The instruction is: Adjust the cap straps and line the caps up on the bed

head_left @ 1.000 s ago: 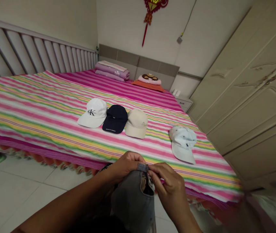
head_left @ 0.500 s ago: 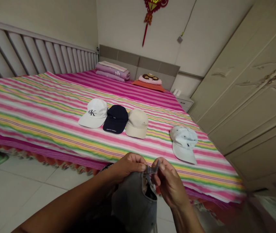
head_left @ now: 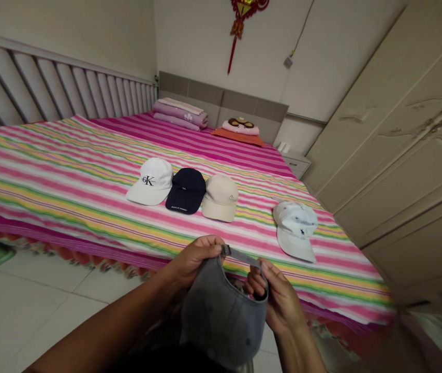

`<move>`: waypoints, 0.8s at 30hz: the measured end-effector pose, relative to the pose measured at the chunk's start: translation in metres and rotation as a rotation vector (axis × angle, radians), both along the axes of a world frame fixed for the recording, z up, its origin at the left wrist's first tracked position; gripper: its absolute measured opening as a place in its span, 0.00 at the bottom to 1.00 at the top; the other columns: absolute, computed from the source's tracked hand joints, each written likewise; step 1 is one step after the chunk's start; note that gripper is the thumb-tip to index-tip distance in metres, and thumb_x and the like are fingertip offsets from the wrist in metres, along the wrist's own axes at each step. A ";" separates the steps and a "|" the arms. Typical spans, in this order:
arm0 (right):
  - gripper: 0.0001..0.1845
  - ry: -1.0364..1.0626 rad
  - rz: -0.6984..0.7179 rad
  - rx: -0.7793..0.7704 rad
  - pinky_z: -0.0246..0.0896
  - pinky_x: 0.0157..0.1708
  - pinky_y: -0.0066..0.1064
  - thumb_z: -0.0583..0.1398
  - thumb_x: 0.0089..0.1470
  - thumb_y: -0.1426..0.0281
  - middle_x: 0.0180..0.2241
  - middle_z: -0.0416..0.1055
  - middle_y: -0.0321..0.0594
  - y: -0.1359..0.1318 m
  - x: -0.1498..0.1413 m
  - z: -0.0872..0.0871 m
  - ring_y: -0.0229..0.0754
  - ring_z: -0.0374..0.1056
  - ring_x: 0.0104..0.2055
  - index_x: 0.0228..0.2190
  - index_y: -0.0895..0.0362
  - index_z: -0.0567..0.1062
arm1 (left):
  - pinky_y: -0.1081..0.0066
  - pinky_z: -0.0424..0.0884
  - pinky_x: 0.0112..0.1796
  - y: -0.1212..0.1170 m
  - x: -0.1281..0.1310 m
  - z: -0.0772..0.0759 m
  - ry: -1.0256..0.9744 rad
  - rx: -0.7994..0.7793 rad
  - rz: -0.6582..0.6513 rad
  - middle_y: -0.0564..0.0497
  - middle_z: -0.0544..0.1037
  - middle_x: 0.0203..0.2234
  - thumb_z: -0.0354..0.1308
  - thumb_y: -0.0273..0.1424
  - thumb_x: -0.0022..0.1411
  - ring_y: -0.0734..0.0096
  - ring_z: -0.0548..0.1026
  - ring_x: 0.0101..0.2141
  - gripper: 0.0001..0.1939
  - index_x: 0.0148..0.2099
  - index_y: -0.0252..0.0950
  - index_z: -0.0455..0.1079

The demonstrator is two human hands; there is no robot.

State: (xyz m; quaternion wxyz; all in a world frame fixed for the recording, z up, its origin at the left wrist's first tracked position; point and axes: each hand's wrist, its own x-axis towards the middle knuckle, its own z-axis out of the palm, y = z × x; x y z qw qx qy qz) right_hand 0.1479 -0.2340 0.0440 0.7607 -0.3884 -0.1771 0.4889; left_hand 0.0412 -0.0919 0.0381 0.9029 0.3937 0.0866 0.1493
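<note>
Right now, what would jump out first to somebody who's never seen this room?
Probably the bed's loud striped cover in pink, yellow and green, with a white cap, a navy cap and a beige cap in a row on it and a pale cap off to the right. Next, the gray cap held by its back strap in both hands, and the red ornament hanging high on the wall.

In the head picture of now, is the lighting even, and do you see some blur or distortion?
Head view: dim overall, with near-black shadow under the grey cap. Head view: wide-angle distortion, the wardrobe leaning steeply. Head view: lower right corner smeared; the navy cap fairly clear, though its brim lettering is too small to read surely.
</note>
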 end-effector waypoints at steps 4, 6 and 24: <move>0.13 0.160 -0.101 0.068 0.53 0.19 0.22 0.65 0.42 0.67 0.16 0.51 0.26 -0.001 0.011 0.001 0.29 0.48 0.17 0.20 0.57 0.64 | 0.81 0.60 0.19 0.005 0.001 -0.001 -0.131 -0.078 0.056 0.54 0.69 0.17 0.65 0.33 0.43 0.82 0.65 0.17 0.13 0.25 0.30 0.66; 0.14 0.171 -0.225 0.090 0.53 0.19 0.21 0.66 0.39 0.68 0.17 0.53 0.27 0.000 0.019 0.002 0.29 0.50 0.18 0.20 0.57 0.65 | 0.81 0.62 0.20 0.007 0.001 0.001 -0.168 -0.108 0.109 0.53 0.70 0.19 0.65 0.33 0.43 0.81 0.66 0.18 0.14 0.26 0.31 0.65; 0.09 0.041 0.077 0.039 0.64 0.37 0.34 0.67 0.37 0.69 0.25 0.76 0.37 -0.002 0.037 -0.039 0.42 0.71 0.30 0.26 0.56 0.77 | 0.77 0.66 0.22 0.019 0.002 0.012 0.121 0.052 0.120 0.53 0.71 0.18 0.61 0.33 0.50 0.75 0.70 0.19 0.12 0.29 0.33 0.60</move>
